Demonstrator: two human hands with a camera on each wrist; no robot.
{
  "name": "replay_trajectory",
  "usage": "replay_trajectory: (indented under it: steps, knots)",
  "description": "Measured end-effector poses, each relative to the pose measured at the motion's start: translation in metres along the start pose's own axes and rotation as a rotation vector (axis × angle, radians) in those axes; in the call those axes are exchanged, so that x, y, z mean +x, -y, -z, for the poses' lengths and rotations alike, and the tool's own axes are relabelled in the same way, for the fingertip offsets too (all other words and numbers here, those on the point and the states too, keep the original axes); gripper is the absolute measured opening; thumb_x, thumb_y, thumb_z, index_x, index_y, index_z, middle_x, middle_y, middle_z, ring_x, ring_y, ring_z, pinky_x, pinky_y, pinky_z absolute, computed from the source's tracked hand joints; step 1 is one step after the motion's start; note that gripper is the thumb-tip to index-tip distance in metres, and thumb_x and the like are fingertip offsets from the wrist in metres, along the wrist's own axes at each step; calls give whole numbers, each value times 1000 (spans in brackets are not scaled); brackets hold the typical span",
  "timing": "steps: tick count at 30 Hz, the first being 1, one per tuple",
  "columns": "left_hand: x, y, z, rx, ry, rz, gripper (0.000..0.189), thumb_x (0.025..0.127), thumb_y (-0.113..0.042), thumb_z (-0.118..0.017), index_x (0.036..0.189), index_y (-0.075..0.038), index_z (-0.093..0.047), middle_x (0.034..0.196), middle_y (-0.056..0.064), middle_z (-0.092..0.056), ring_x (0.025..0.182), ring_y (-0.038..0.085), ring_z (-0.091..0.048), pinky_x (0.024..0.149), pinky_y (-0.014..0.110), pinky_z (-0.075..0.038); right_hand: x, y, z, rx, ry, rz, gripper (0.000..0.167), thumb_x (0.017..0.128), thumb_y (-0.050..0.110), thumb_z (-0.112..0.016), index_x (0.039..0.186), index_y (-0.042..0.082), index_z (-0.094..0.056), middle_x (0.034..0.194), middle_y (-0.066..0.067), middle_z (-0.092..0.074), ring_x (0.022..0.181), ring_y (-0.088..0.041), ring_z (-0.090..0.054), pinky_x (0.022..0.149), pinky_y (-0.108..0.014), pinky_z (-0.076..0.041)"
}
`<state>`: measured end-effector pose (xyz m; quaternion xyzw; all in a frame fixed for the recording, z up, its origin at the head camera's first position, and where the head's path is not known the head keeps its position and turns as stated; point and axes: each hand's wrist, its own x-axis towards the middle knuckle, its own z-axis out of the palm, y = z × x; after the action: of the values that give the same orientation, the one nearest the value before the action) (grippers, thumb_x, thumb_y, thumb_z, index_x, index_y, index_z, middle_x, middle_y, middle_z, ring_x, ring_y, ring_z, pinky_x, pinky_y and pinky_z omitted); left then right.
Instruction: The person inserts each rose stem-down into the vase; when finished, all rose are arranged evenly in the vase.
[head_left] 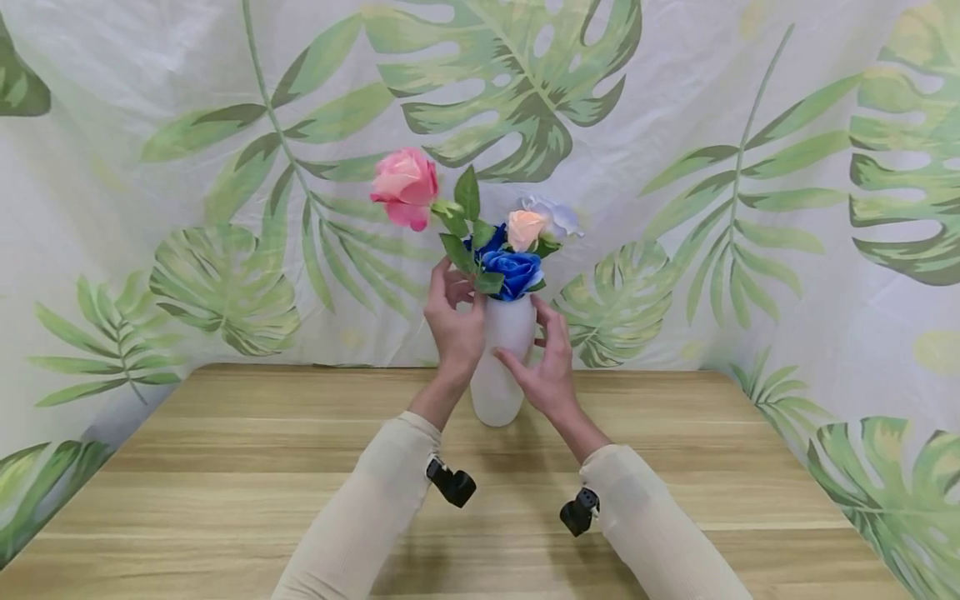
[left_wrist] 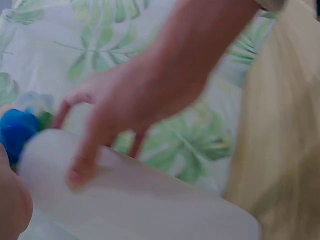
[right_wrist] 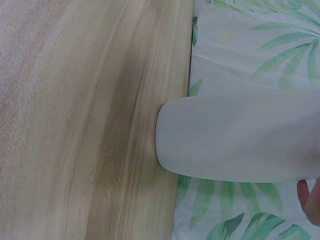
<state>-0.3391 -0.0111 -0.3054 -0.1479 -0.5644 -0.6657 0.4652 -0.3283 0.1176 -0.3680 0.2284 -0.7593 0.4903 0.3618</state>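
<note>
A tall white vase (head_left: pixel 498 367) stands upright near the table's far edge, with artificial flowers in its mouth. My right hand (head_left: pixel 551 367) grips its upper right side, thumb across the front and fingers round the far side. At the left of the mouth, my left hand (head_left: pixel 456 329) curls thumb and fingers together at the leafy stem of a pink rose (head_left: pixel 406 187); leaves partly hide its fingertips. That rose leans out left, higher than the blue roses (head_left: pixel 513 273), a small peach rose (head_left: pixel 525 229) and a pale lilac flower (head_left: pixel 555 217). The right wrist view shows the vase's base (right_wrist: pixel 167 135) near the tabletop.
The wood-grain table (head_left: pixel 300 467) spreads out in front of the vase. Behind it hangs a white cloth (head_left: pixel 330 333) with green leaf prints, close to the far edge. A small black camera sits on each sleeved wrist.
</note>
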Motion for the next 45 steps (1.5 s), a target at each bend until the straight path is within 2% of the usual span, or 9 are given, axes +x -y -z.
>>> replay_trajectory:
  steps: [3,7,17,25,29,33,39,42,45]
  knots:
    - [-4,4,3,61,38,4,30,88,14,-68,116,8,-62,89,18,-68,81,34,-68,73,23,-51,-1,-1,-1,3,0,5,87,80,13,-91,151,2,-43,139,-24,-50,121,-40,-55,85,-55,-59]
    - [-5,5,3,62,30,0,25,87,13,-69,111,8,-62,88,20,-70,79,34,-68,75,27,-52,0,-1,-1,2,-6,17,86,80,13,-91,151,1,-43,139,-25,-50,121,-40,-55,85,-55,-59]
    - [5,-5,2,-109,-28,-23,31,92,2,-73,121,11,-65,107,21,-71,85,9,-65,80,23,-55,-1,-1,-2,-5,-4,16,87,80,13,-91,151,2,-43,139,-25,-50,122,-40,-55,85,-56,-59]
    - [19,-13,3,-226,-71,121,22,92,5,-73,114,11,-71,104,20,-73,90,12,-71,84,24,-60,-2,0,0,-11,13,-14,87,81,14,-90,153,3,-41,141,-23,-49,124,-39,-54,88,-53,-59]
    - [21,-13,2,-244,-91,147,22,89,8,-77,109,13,-72,99,17,-74,85,12,-70,81,24,-61,-2,0,0,-6,21,-22,88,81,14,-90,153,3,-41,141,-23,-48,125,-38,-53,89,-52,-58]
    - [22,-12,0,-254,-93,113,27,88,9,-76,114,14,-69,102,18,-73,87,13,-71,82,24,-61,-2,0,0,-7,17,-13,87,81,14,-90,153,3,-41,140,-23,-49,125,-38,-54,88,-53,-59]
    - [21,-12,-1,-151,-95,-31,51,89,9,-76,133,5,-53,105,23,-71,88,23,-71,81,22,-60,-1,-1,0,-19,14,-1,87,82,15,-90,153,3,-41,141,-23,-49,125,-38,-54,87,-52,-59]
    - [21,-10,-1,-139,-90,-103,49,88,11,-75,131,7,-51,106,26,-68,91,35,-71,86,27,-62,-1,-1,0,-23,14,4,88,82,15,-90,153,3,-41,142,-23,-48,125,-38,-54,87,-52,-59]
    - [21,-9,-1,-94,-77,-151,36,89,10,-75,121,12,-59,105,26,-68,92,41,-70,84,26,-62,0,-1,1,-24,14,5,88,81,15,-90,153,3,-40,143,-22,-48,125,-38,-54,87,-53,-59]
